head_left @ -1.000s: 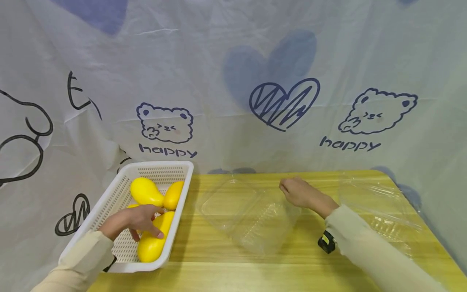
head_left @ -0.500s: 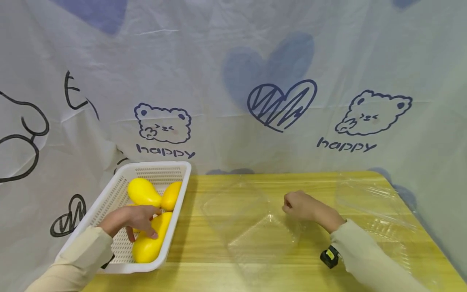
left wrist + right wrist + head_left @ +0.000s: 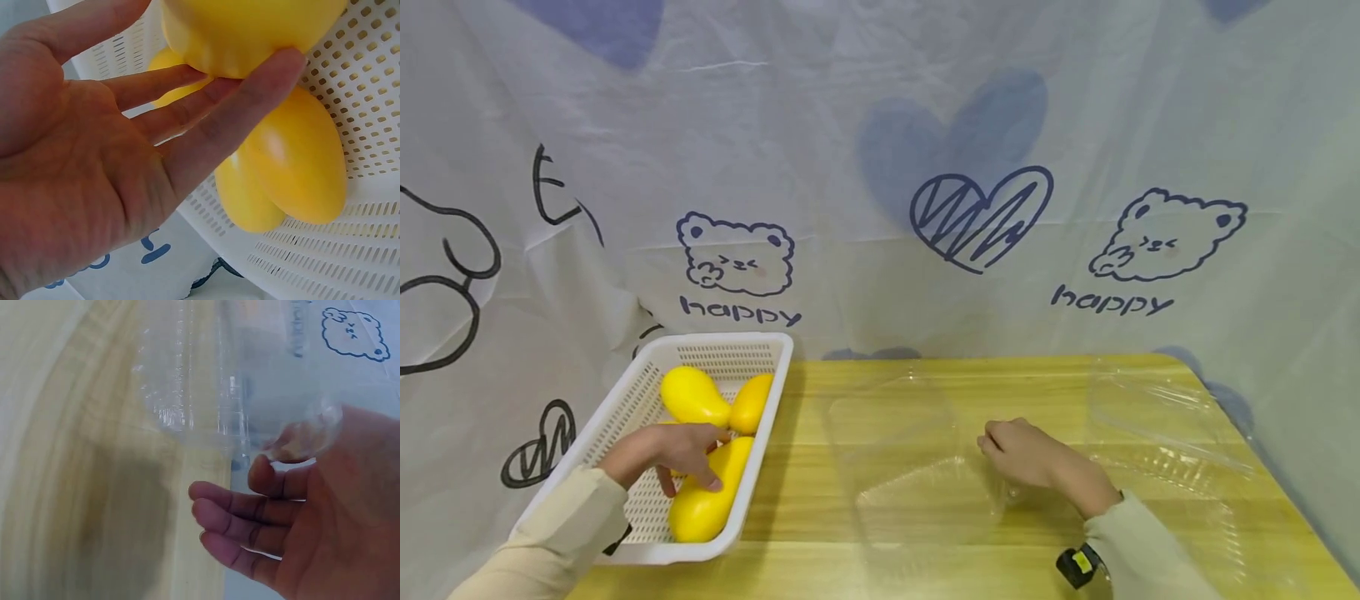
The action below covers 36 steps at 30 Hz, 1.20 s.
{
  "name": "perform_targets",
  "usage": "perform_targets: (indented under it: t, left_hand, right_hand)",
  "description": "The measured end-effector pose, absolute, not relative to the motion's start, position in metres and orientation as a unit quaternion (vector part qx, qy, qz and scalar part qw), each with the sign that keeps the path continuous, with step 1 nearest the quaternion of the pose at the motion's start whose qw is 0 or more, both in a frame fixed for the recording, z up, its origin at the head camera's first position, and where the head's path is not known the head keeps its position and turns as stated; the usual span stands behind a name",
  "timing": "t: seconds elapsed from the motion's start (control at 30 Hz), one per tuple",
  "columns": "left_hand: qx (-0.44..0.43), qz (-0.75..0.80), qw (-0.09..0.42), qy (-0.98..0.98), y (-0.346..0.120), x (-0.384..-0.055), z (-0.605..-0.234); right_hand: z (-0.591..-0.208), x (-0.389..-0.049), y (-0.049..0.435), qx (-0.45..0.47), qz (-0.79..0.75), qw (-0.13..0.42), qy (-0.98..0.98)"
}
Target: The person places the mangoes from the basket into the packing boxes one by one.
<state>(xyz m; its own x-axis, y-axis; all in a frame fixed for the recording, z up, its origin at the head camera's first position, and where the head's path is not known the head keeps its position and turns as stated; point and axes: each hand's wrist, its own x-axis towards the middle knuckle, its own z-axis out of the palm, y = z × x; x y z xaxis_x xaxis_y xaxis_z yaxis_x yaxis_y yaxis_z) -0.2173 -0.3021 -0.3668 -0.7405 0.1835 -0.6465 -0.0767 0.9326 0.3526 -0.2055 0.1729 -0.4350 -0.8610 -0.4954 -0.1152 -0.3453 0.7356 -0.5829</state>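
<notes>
My left hand [image 3: 681, 454] reaches into a white slotted basket [image 3: 778, 392]. Thumb and fingers are spread around a smooth yellow mango-like fruit [image 3: 706, 504]; in the left wrist view two fingertips pass behind this fruit [image 3: 244, 31]. More yellow fruits [image 3: 692, 395] lie beside it, two of them [image 3: 306, 156] seen below the fingers. At mid-table my right hand [image 3: 1026, 454] pinches the side edge of a clear plastic clamshell box [image 3: 917, 500], its lid folded back. Thumb and forefinger meet on the clear edge [image 3: 306, 434] in the right wrist view, the other fingers [image 3: 244, 515] loosely bent.
Another clear plastic clamshell [image 3: 1172, 467] stands at the right of the yellow wood-grain table [image 3: 820, 575]. A white printed cloth [image 3: 850, 283] hangs along the table's back edge. The basket's high rim surrounds the fruits.
My right hand has come nearer along the table, and the open clamshell has turned and shifted with it. The left hand stays at the same fruit.
</notes>
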Motion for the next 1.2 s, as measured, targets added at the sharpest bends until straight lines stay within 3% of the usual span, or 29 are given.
perform_targets:
  t: [0.33,0.83,1.2]
  left_hand:
    - [0.029,0.186,0.356,0.916,-0.306,-0.217,-0.371]
    - [0.047,0.189,0.340,0.920,-0.309,-0.215,-0.372]
    - [0.041,0.185,0.349,0.918,-0.309,-0.216,-0.371]
  right_hand:
    - [-0.454,-0.198,0.164,-0.220,-0.307,0.107,0.920]
    - [-0.472,-0.187,0.154,-0.206,-0.188,-0.058,0.959]
    - [-0.478,-0.188,0.154,-0.170,-0.174,-0.083,0.966]
